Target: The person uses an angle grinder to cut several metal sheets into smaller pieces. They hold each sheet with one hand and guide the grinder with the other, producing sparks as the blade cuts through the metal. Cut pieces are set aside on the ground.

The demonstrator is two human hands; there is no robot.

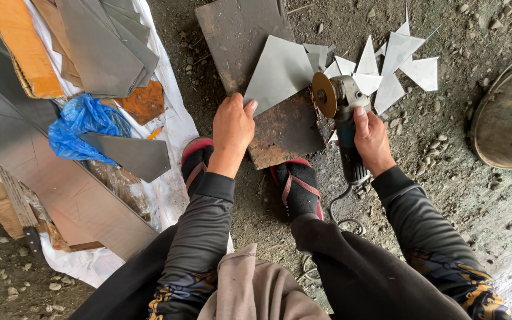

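The left hand (232,127) pins a grey triangular sheet-metal piece (280,74) flat on a rusty rectangular steel plate (280,133) (lying on the gravel floor). The right hand (371,139) has its grip wrapped around a grey angle grinder (342,109), disc at the sheet's edge.

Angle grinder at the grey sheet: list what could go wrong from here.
1. The left hand pins the grey triangular metal sheet close to the orange grinder disc; a slip could cut fingers.
2. Both hands are bare; sharp offcuts lie nearby.
3. The feet in open red sandals sit close under the rusty steel plate.
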